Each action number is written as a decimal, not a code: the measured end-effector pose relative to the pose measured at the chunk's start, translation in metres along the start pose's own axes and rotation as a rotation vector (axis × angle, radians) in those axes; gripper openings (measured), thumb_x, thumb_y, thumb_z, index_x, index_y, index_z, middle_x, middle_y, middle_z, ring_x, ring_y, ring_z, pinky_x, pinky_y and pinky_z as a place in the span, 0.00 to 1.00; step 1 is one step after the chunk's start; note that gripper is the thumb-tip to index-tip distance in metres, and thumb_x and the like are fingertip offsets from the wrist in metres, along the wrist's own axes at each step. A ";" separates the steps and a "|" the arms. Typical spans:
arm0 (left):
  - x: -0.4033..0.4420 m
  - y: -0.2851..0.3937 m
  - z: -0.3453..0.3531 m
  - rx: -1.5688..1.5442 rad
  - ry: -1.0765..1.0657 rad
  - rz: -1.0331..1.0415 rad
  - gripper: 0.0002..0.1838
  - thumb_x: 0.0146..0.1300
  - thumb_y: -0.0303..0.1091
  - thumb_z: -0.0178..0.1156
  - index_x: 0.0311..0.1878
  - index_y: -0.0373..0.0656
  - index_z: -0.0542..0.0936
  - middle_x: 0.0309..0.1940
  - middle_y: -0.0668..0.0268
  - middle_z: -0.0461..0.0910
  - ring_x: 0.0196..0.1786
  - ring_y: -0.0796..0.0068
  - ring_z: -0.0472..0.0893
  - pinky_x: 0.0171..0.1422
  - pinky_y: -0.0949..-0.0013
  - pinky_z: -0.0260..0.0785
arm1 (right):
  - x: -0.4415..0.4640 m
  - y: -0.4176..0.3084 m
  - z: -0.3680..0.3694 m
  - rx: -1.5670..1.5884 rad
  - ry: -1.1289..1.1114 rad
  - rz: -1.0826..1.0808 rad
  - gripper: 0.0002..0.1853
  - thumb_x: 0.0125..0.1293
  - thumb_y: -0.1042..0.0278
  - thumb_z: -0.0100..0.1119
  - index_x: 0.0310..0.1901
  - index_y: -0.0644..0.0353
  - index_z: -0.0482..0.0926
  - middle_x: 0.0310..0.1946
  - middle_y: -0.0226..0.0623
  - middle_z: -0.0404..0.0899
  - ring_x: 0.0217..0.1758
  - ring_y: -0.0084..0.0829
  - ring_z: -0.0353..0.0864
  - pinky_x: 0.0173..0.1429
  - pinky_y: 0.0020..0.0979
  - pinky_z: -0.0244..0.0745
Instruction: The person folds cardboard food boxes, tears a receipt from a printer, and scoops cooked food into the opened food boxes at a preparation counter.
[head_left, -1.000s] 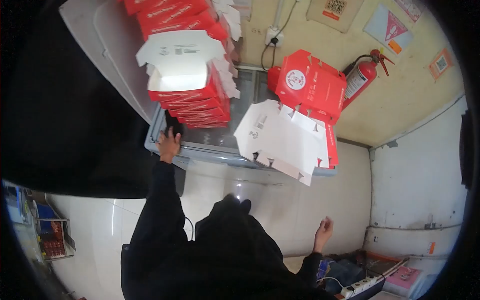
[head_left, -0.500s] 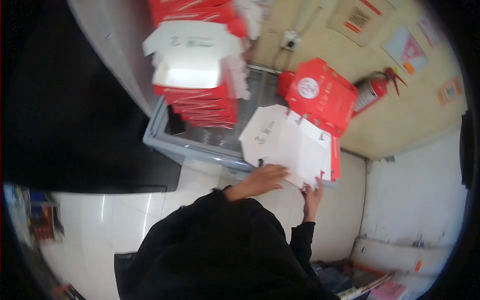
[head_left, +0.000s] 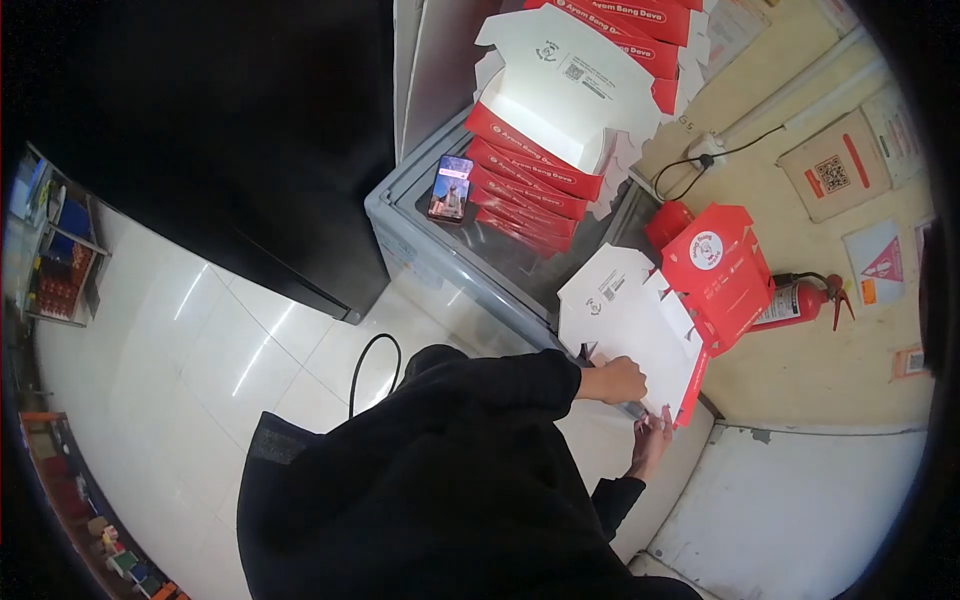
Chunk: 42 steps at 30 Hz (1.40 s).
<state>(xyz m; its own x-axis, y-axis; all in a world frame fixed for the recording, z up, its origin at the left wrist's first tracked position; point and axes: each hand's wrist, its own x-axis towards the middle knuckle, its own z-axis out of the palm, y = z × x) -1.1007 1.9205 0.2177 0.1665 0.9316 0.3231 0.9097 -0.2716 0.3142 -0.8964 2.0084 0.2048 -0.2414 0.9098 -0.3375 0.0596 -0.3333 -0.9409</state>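
Observation:
A flat, partly folded cardboard food box lies white side up at the near edge of the grey chest, with a printed logo and QR code on its left flap. My left hand is closed with fingers curled at the near side of this box. At its near right corner, my right hand pinches the edge flap. Another box blank, red side up with a round white logo, rests just beyond, against the wall. What lies under my left fingers is hidden.
A tall stack of folded red and white boxes stands on the grey chest. Beside it lies a phone with a lit screen. A fire extinguisher and a cable are by the wall. A black cabinet stands at left.
My view has turned, so the chest and stack appear further right. My left hand, earlier spread over the box, is now curled at its near edge. My right hand stays at the corner.

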 end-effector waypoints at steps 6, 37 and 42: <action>0.005 0.001 0.019 -0.031 0.044 0.009 0.06 0.51 0.35 0.61 0.29 0.46 0.83 0.28 0.62 0.84 0.34 0.59 0.85 0.34 0.58 0.76 | -0.005 -0.002 0.001 -0.035 0.082 -0.030 0.25 0.67 0.77 0.53 0.66 0.54 0.66 0.40 0.36 0.78 0.39 0.27 0.78 0.43 0.29 0.75; 0.165 -0.070 -0.182 -0.314 0.254 -0.374 0.20 0.53 0.35 0.70 0.49 0.45 0.77 0.45 0.62 0.77 0.54 0.60 0.75 0.59 0.57 0.63 | 0.180 -0.208 0.008 0.287 0.057 -0.733 0.14 0.76 0.58 0.49 0.48 0.62 0.71 0.39 0.34 0.73 0.42 0.20 0.71 0.56 0.34 0.72; 0.090 0.033 -0.225 0.058 -0.151 -0.436 0.17 0.51 0.34 0.70 0.45 0.47 0.80 0.46 0.66 0.79 0.55 0.62 0.76 0.60 0.58 0.63 | 0.083 -0.150 0.012 0.132 0.135 -1.292 0.14 0.76 0.57 0.45 0.44 0.61 0.62 0.35 0.38 0.66 0.40 0.36 0.71 0.64 0.55 0.68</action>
<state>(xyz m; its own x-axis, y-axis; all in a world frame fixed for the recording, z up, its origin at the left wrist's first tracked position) -1.1415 1.9411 0.4583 -0.1868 0.9817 0.0375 0.9262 0.1633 0.3397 -0.9372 2.1307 0.3187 0.0463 0.6041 0.7956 -0.2376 0.7802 -0.5786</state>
